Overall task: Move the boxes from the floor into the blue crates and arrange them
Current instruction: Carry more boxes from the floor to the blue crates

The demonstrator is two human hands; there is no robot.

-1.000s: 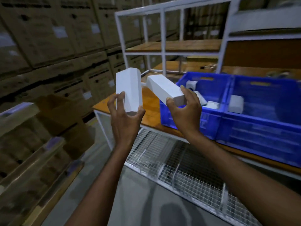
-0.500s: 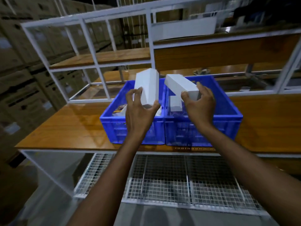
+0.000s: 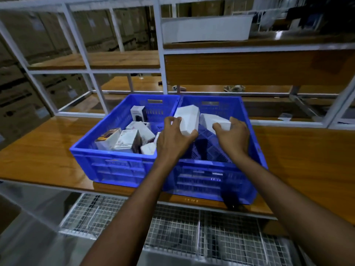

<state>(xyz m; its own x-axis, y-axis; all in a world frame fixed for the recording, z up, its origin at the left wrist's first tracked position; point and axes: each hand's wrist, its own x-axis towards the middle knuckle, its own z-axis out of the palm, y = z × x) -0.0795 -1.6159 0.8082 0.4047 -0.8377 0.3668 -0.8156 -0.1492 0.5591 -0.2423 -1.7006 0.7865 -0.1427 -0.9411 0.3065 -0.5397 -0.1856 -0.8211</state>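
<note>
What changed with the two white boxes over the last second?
The left hand with the upright white box and the right hand with the tilted white box moved forward and down into the right blue crate. Both grips stayed; nothing was let go.

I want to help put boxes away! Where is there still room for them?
The right crate has bare floor just behind its front wall. The left crate is crowded with boxes at its front and middle. The wooden tabletop is bare on either outer side of the crates.
</note>
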